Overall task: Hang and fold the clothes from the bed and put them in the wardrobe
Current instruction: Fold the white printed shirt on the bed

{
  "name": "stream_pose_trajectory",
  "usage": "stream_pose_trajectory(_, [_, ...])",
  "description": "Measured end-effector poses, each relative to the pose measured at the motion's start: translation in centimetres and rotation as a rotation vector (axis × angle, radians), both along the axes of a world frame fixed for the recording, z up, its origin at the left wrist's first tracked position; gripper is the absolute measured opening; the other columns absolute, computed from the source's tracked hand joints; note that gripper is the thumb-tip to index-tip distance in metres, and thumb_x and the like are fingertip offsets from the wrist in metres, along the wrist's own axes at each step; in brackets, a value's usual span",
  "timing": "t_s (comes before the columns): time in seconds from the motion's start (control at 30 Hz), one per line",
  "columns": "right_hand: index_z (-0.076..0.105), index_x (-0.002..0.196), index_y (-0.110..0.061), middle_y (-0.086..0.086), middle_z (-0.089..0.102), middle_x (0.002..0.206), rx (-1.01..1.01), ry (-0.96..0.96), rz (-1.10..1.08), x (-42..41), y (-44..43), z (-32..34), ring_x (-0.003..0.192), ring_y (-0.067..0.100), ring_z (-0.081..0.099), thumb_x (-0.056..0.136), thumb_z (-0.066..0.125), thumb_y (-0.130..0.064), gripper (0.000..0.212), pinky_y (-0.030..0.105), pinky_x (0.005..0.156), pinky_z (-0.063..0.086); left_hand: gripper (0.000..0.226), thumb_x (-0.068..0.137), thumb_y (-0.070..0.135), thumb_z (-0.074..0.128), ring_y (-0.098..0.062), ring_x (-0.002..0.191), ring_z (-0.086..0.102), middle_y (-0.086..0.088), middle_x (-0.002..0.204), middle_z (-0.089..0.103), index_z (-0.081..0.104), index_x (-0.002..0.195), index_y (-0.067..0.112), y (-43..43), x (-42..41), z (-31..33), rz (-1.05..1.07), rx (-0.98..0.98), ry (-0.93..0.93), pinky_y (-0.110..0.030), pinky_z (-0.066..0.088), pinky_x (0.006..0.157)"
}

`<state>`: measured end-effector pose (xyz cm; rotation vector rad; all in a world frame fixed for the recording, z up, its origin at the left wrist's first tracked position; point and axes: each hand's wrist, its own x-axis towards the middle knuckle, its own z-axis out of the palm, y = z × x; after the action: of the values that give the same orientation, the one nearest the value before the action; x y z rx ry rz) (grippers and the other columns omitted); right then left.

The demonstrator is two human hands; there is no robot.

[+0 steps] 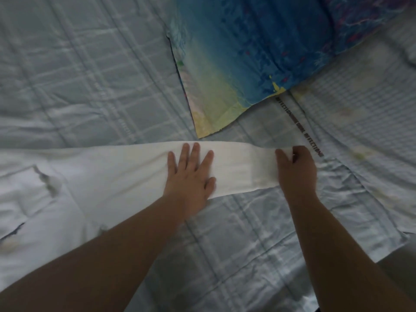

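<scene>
Left hand (191, 174) lies flat, fingers straight, pressing the white garment (112, 172) onto the bed (67, 75). Right hand (295, 165) pinches the garment's right end, fingers curled. A blue-yellow pillow (247, 41) lies just beyond.

Open bedspread (78, 75) is free at far left and near centre. A blue-and-yellow pillow (247, 52) blocks far centre and far right; its corner ends just beyond the white garment (112, 172), which covers the left and middle. The bed edge (386, 249) limits the near right
</scene>
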<state>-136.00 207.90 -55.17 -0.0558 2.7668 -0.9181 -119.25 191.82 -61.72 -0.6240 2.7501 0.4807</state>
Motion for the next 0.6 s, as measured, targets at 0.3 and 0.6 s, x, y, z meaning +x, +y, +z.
stream_pose_trajectory(0.3, [0.071, 0.101, -0.027, -0.008, 0.073, 0.094, -0.408, -0.271, 0.275, 16.8, -10.6, 5.9, 0.089, 0.010, 0.069, 0.104, 0.041, -0.029, 0.030, 0.040, 0.082, 0.058, 0.037, 0.097, 0.047, 0.055, -0.026, 0.097, 0.072, -0.009, 0.110, 0.072, 0.062, 0.117, 0.015, -3.0, 6.9, 9.7, 1.135, 1.585, 0.485, -0.048, 0.060, 0.082])
stream_pose_trajectory(0.6, [0.022, 0.156, -0.028, 0.001, 0.022, 0.163, 0.172, 0.221, 0.989, 30.2, -20.3, 0.5, 0.152, 0.020, 0.013, 0.102, 0.013, -0.046, 0.057, 0.046, 0.123, 0.013, 0.025, 0.089, 0.026, 0.065, -0.032, 0.099, 0.071, -0.011, 0.103, 0.075, 0.069, 0.110, 0.012, -15.3, 23.5, 9.4, 1.198, 1.228, 0.577, -0.056, 0.055, 0.091])
